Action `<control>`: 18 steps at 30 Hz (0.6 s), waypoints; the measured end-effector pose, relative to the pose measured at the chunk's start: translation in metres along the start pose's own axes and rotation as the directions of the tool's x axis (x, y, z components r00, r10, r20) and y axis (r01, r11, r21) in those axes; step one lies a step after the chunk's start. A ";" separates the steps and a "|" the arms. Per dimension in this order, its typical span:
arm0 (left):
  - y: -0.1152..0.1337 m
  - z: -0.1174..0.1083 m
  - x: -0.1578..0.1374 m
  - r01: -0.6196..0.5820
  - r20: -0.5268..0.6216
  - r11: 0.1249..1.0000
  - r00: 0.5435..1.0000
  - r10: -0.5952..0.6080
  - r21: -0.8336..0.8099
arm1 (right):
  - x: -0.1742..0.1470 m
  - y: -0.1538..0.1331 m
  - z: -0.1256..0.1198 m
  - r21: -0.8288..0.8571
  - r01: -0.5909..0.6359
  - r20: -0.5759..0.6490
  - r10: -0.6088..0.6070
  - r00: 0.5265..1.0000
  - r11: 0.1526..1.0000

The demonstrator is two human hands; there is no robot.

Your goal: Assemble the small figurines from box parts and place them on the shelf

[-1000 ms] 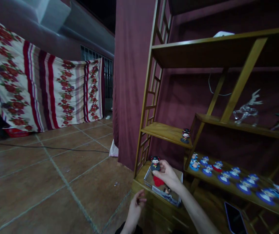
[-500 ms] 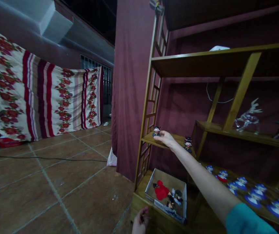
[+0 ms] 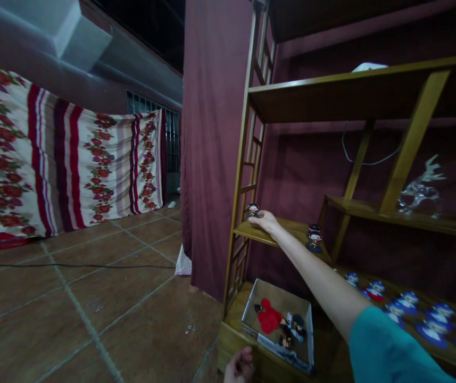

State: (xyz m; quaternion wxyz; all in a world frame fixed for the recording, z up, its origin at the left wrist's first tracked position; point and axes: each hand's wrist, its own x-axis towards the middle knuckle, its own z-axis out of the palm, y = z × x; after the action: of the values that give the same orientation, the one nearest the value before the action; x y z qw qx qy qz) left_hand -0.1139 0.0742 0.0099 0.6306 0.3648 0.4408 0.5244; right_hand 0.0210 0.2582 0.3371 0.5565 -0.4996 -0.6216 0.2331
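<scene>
At the left end of the small middle shelf (image 3: 287, 232), my right hand (image 3: 266, 220) grips a small dark-haired figurine (image 3: 253, 209) by its dark base. The figurine is upright, at the shelf's surface. Two similar figurines (image 3: 314, 238) stand one behind the other at the shelf's right end, under my reaching forearm. Low in the view my left hand (image 3: 239, 366) hangs in front of the cabinet with loosely curled fingers and nothing visible in them. Just right of it stands an open cardboard box (image 3: 251, 306) holding a red item (image 3: 268, 316) and several small figurines (image 3: 289, 330).
Several blue-and-white figurines (image 3: 407, 302) stand on the lower right shelf. A clear deer ornament (image 3: 421, 191) is on the shelf above them. The lattice side frame (image 3: 240, 213) borders the shelves at left. A black cable (image 3: 92, 265) crosses the tiled floor.
The view has shifted slightly, with the shelf's right side moving further right in view. My right hand still holds the figurine at the shelf's left end.
</scene>
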 end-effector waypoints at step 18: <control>0.010 -0.007 -0.002 -0.034 -0.026 0.999 0.999 0.034 -0.014 | -0.154 0.008 -0.016 0.154 0.051 0.266 -0.092 0.960 0.987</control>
State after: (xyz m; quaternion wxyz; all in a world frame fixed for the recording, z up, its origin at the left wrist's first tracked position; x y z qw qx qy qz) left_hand -0.1235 0.0740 0.0169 0.6186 0.3607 0.4388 0.5429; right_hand 0.0209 0.1217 0.2639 0.5088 -0.3980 -0.6912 0.3241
